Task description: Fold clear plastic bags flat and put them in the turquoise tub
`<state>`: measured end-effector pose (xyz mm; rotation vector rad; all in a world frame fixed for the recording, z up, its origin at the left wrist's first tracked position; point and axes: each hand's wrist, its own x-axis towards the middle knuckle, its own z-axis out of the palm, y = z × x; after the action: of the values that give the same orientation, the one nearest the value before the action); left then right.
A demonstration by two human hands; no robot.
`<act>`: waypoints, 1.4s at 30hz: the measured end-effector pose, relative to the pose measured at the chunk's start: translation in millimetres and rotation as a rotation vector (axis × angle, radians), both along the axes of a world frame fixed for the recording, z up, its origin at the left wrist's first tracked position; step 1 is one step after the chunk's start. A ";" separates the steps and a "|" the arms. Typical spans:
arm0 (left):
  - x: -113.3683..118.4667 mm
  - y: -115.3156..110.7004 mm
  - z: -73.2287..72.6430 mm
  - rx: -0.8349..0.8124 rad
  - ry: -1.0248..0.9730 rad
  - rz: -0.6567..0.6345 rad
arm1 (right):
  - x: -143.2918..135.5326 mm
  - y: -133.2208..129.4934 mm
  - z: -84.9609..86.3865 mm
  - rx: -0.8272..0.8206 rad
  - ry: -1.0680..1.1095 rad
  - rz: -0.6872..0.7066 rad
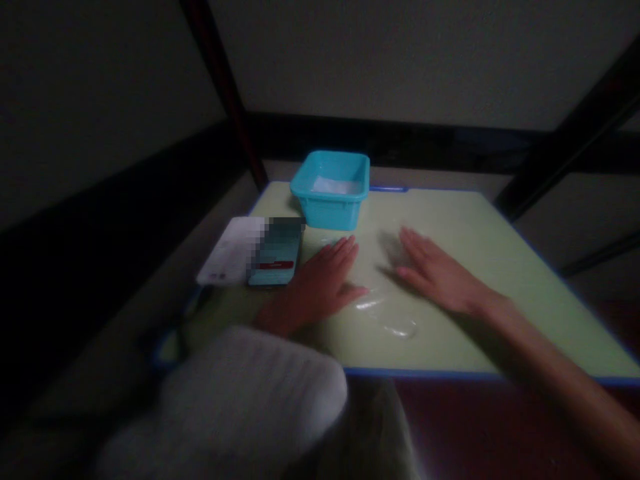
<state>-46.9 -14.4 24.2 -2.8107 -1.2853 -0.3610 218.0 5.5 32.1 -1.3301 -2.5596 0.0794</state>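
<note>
My left hand [325, 283] lies palm down with its fingers stretched out, on or just over a clear, shiny plastic sheet or bag [395, 327] on the pale yellow table [505, 267]. The plastic's outline is hard to make out. To the right, my right hand [435, 273] is held slightly above the tabletop, its fingers straight and slightly blurred. Neither hand holds anything that shows. Left of my left hand is a dark greenish booklet or flat box [277, 257] with a red strip, partly pixelated. A white sheet or pad [233, 250] adjoins it.
A turquoise plastic basket [331, 212] stands toward the back of the table, with white paper-like material [335, 186] inside. A small blue strip [389, 189] lies at the far edge. Blue trim [425, 373] borders the table. Dark walls and diagonal poles surround it.
</note>
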 end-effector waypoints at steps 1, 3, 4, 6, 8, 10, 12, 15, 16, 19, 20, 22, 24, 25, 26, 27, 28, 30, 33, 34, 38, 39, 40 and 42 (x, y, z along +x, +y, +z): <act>-2.4 -8.4 1.5 -0.006 0.001 0.003 | -7.2 -14.6 -4.6 0.020 -0.005 0.043; -7.0 -23.5 2.5 -0.027 0.010 0.029 | -16.6 -36.8 -15.8 0.034 -0.027 0.106; -8.8 -29.9 2.2 -0.038 0.012 0.044 | -18.3 -44.0 -21.1 0.038 -0.036 0.121; -11.3 -40.0 1.0 -0.060 0.014 0.056 | -16.2 -52.0 -29.0 0.037 -0.054 0.133; -12.0 -47.4 -0.7 -0.070 0.007 0.051 | -9.0 -54.7 -32.1 0.035 -0.064 0.137; -11.4 -52.8 -2.7 -0.073 0.003 0.035 | -0.2 -55.9 -30.3 0.026 -0.067 0.143; -10.4 -56.8 -4.9 -0.088 0.015 0.010 | 7.6 -58.2 -24.3 0.007 -0.066 0.165; -9.5 -60.6 -8.9 -0.138 0.053 -0.031 | 15.8 -66.8 -10.6 -0.015 -0.055 0.223; -9.7 -61.3 -10.2 -0.154 0.061 -0.042 | 17.7 -71.1 -5.8 -0.019 -0.055 0.255; -11.5 -62.1 -13.6 -0.169 0.048 -0.068 | 22.4 -86.1 5.7 -0.011 -0.043 0.345; -12.4 -61.9 -14.5 -0.167 0.037 -0.073 | 23.6 -90.9 8.1 -0.004 -0.024 0.353; -14.4 -61.1 -16.1 -0.156 0.009 -0.083 | 25.1 -98.6 11.1 0.007 0.011 0.342; -16.2 -59.9 -17.2 -0.141 -0.023 -0.101 | 25.1 -102.8 12.6 0.020 0.010 0.335; -16.9 -59.3 -17.6 -0.135 -0.041 -0.112 | 24.4 -103.6 13.0 0.036 -0.003 0.342; -17.4 -58.7 -17.8 -0.134 -0.059 -0.121 | 23.4 -103.8 13.3 0.059 -0.016 0.354; -17.7 -58.2 -18.0 -0.133 -0.078 -0.122 | 22.1 -103.3 13.5 0.085 -0.027 0.369; -17.8 -57.8 -18.0 -0.134 -0.098 -0.115 | 20.8 -102.4 13.6 0.106 -0.036 0.387; -17.7 -57.2 -18.1 -0.130 -0.141 -0.082 | 18.5 -99.7 14.2 0.130 -0.031 0.413; -17.6 -56.0 -19.3 -0.128 -0.212 -0.037 | 17.0 -93.6 18.2 0.108 0.032 0.408; -17.7 -55.5 -20.0 -0.138 -0.237 -0.028 | 16.8 -90.7 20.6 0.083 0.069 0.398; -17.8 -52.2 -23.2 -0.201 -0.402 0.041 | 15.4 -74.1 30.9 -0.115 0.272 0.291; -17.5 -51.4 -23.8 -0.224 -0.459 0.070 | 14.7 -68.9 32.1 -0.176 0.328 0.240; -17.0 -50.6 -24.1 -0.251 -0.515 0.097 | 13.8 -63.6 32.3 -0.232 0.381 0.180; -15.7 -49.3 -24.1 -0.308 -0.605 0.142 | 11.5 -53.5 30.0 -0.320 0.484 0.065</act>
<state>-62.6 -63.7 0.1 -2.9380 -1.7628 -1.1685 229.5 -48.0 62.1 -1.1467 -2.2284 0.7535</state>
